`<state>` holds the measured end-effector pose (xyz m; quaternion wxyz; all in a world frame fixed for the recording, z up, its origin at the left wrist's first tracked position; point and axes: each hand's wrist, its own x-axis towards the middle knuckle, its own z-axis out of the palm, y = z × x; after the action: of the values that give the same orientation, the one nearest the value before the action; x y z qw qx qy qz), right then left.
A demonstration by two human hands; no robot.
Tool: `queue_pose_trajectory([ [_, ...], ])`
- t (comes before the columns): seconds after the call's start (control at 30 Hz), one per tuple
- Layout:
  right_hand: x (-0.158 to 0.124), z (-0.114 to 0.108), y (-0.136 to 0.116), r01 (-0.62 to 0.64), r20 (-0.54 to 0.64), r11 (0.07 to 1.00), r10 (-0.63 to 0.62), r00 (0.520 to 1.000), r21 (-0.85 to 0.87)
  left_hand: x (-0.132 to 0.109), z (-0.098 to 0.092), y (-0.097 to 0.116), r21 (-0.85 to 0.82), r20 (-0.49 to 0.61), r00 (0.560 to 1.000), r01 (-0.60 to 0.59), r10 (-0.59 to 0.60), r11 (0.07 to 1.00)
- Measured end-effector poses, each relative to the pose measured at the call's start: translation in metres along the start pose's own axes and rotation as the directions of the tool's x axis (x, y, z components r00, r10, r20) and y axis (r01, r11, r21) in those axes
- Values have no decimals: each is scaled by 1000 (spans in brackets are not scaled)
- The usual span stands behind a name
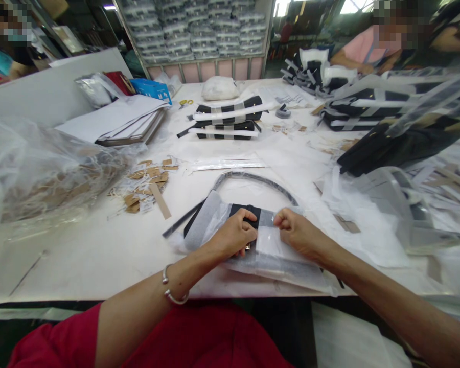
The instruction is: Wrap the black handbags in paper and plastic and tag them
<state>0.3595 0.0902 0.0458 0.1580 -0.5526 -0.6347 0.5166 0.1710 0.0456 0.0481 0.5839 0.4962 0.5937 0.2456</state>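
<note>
Right, one wrapped bag [249,263] lies on the table [111,266] just in front of you, under both your hands. Your left hand [239,230] has bent fingers and a small gap by the thumb, at the black strip in the bag's middle. Your right hand [297,235] has its fingers curled in close at the wrap beside it; you cannot tell from here if either pinches anything.

The bag is likely light and soft, with slippery wrap that may tear, so hold its two sides gently. Its one looped handle [253,176] looks bendy.

Farther back, count two black-and-white bundles [230,108], one blue box [151,91] and one pair of yellow scissors [186,102]. The brown tags [157,176] are too many to count.
</note>
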Motion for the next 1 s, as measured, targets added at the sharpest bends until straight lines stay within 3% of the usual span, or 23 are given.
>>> queue_pose_trajectory([
  [0.27, -1, -1, 7, 93, 43, 996, -93, 995, 4, 3, 4, -6, -73, -21, 999, -41, 40, 996],
  [0.47, 9, -21, -4, -5, 316, 1000, 1, 949, 10, 1, 9, -19, -256, -126, 979, -186, 158, 948],
  [0.57, 12, -29, -6, -39, 374, 996, 7, 927, 79, -7, 12, -24, -263, -242, 942, -296, 235, 918],
  [0.67, 11, -30, -3, -55, 360, 993, 14, 933, 103, -15, 14, -26, -241, -358, 893, -370, 272, 897],
  [0.8, 6, -30, 3, -39, 320, 996, 10, 947, 84, -14, 15, -23, -236, -506, 832, -387, 227, 892],
  [1.0, 4, -31, 7, -31, 356, 994, -9, 934, 108, -6, 11, -22, -315, -662, 741, -413, 113, 854],
])
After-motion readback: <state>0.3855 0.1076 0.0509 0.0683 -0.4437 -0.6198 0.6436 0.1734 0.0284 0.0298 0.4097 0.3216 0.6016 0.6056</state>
